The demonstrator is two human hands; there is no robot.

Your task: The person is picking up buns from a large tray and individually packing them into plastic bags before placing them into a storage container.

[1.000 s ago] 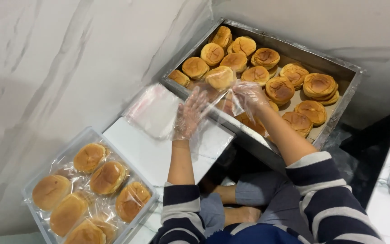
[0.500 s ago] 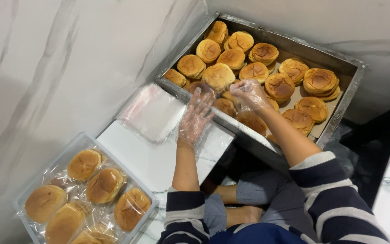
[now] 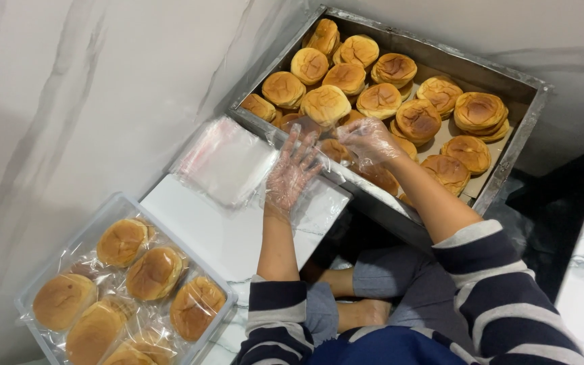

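Marble floor; left hand spread flat; right hand gripping golden round bun over metal tray.

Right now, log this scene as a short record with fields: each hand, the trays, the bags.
left hand: in a clear plastic glove, fingers spread, over the near edge of the metal tray
right hand: gloved, reaching among the buns; grip unclear
rectangular metal baking tray: holds many round golden-brown buns, some stacked
stack of clear plastic bags: flat on the white board, beside the left hand
clear plastic tub: holds bagged buns
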